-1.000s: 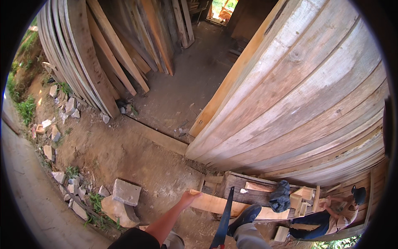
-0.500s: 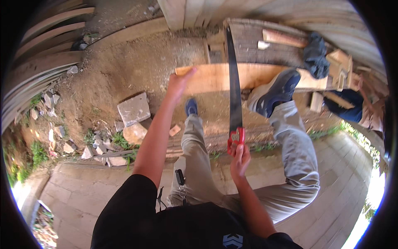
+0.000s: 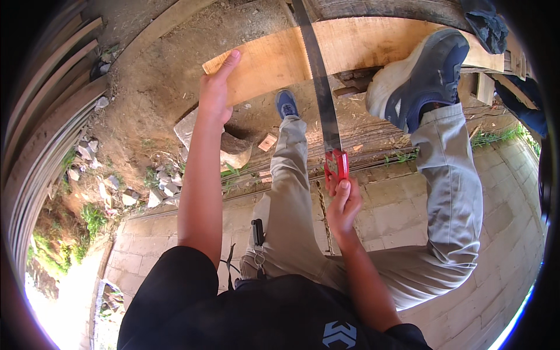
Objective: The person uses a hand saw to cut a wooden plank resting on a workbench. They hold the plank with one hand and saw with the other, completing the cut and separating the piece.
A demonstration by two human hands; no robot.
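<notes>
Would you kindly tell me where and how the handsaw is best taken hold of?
I'd grip the handsaw by its red handle, coming from the wearer's side, as the right hand does: the handle end faces the wearer, while the long blade points away, crossing the plank in this view, and seems the riskier part.

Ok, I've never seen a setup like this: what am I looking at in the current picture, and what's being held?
There is no machine here, just a person's two bare hands. The view comes from a camera worn on the head, looking down; its wide lens bends straight edges, and picture left is the person's left. The left hand grips one end of a pale plank. The right hand holds a saw by its red handle; the blade crosses over the plank, though whether it bites is unclear. The right shoe appears to press on the plank. Behind lie dark boards and a dark, crumpled bundle.
</notes>
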